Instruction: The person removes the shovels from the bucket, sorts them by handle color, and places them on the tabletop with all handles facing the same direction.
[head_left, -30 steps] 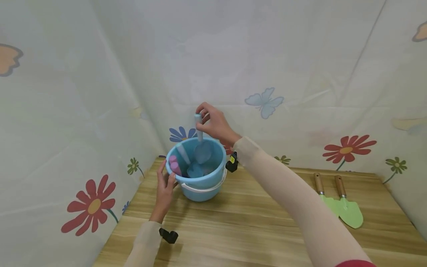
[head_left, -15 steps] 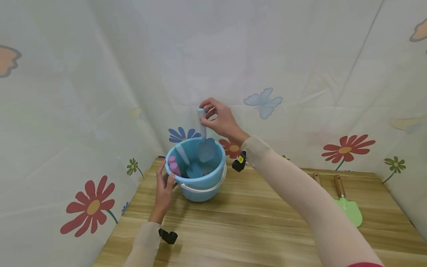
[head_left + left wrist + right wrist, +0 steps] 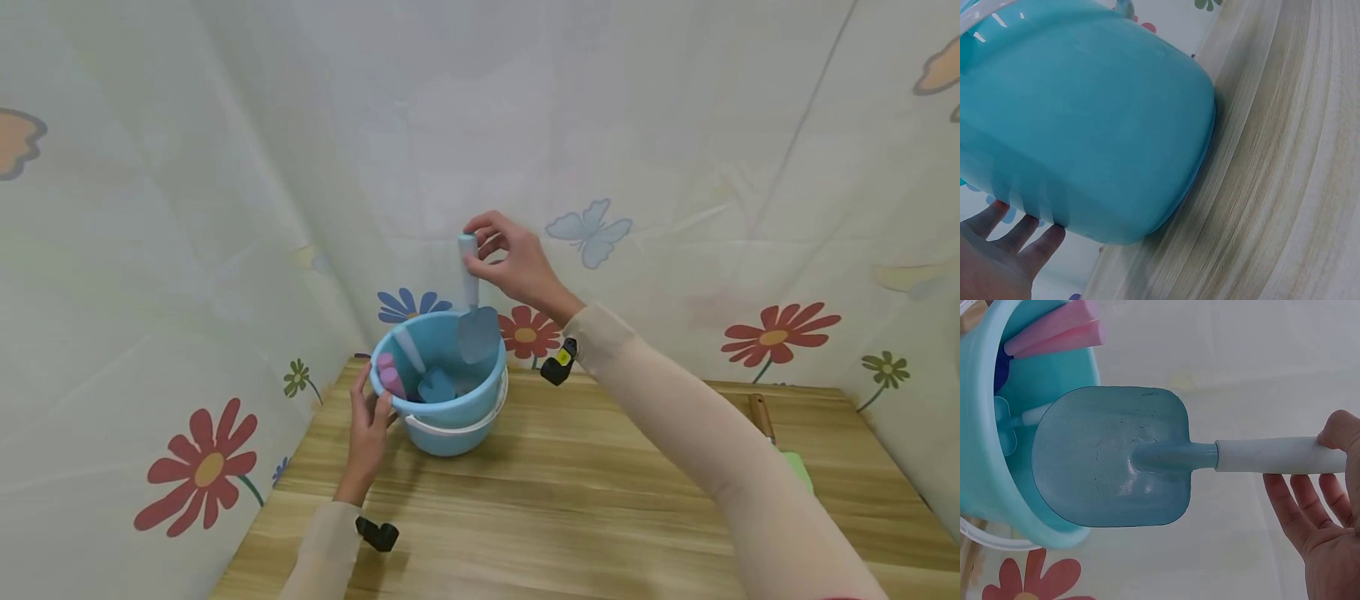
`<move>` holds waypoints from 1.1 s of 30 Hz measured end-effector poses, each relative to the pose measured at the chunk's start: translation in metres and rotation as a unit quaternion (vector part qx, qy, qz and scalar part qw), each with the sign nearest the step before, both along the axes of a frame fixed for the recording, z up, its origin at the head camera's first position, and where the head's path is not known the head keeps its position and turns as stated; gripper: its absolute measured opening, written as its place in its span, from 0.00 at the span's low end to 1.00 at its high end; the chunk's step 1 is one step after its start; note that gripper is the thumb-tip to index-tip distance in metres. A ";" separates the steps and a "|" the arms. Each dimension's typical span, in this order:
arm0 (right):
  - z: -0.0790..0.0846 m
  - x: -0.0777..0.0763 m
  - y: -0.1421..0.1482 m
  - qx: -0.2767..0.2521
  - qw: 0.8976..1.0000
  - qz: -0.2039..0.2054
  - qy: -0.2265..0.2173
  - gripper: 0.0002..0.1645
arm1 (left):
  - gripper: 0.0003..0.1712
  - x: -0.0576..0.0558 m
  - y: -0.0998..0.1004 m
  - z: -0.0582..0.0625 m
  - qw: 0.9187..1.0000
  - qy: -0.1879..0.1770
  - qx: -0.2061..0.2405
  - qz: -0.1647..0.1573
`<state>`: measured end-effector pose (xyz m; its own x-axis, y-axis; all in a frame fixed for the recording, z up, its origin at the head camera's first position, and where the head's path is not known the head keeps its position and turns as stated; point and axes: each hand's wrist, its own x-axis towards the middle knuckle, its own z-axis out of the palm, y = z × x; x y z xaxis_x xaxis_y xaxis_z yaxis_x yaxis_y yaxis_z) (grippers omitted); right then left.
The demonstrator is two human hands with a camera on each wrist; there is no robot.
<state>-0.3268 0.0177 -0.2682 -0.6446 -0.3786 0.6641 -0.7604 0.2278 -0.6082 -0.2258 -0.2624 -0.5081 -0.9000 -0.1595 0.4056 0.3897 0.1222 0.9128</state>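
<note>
My right hand (image 3: 521, 258) pinches the pale handle of a blue toy shovel (image 3: 1113, 456) between thumb and fingers. The shovel hangs blade-down, its blade partly within the mouth of the light blue bucket (image 3: 450, 433). My left hand (image 3: 369, 433) rests against the bucket's left side, near the rim. In the left wrist view, extended fingers (image 3: 1041, 247) touch the bucket's outer wall. Inside the bucket are a smaller blue tool with a pale handle (image 3: 409, 348) and two pink handles (image 3: 1057, 331). The lower contents are partly hidden.
The bucket stands on a wood-grain table (image 3: 562, 500), its white carrying handle (image 3: 450, 431) hanging in front. A green trowel with a wooden handle (image 3: 761, 417) lies at the right, partly covered by my right arm. A flower-printed sheet (image 3: 675, 167) hangs behind.
My right hand has moved up and to the right, lifting the shovel higher out of the bucket. The right forearm now covers more of the green trowels. The left hand stays at the bucket.
</note>
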 end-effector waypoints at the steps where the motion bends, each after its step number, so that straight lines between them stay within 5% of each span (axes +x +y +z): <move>1: 0.000 0.000 0.002 0.000 1.000 -0.001 -0.001 0.21 | 0.34 0.000 0.000 0.000 1.000 -0.001 0.000 0.001; 19: 0.010 0.008 0.041 0.014 1.000 -0.015 -0.002 0.21 | 0.34 0.001 0.000 0.001 1.000 -0.003 -0.005 0.002; 33: 0.001 0.007 0.073 0.014 1.000 -0.021 -0.015 0.20 | 0.34 -0.002 -0.002 0.000 1.000 0.002 -0.001 -0.002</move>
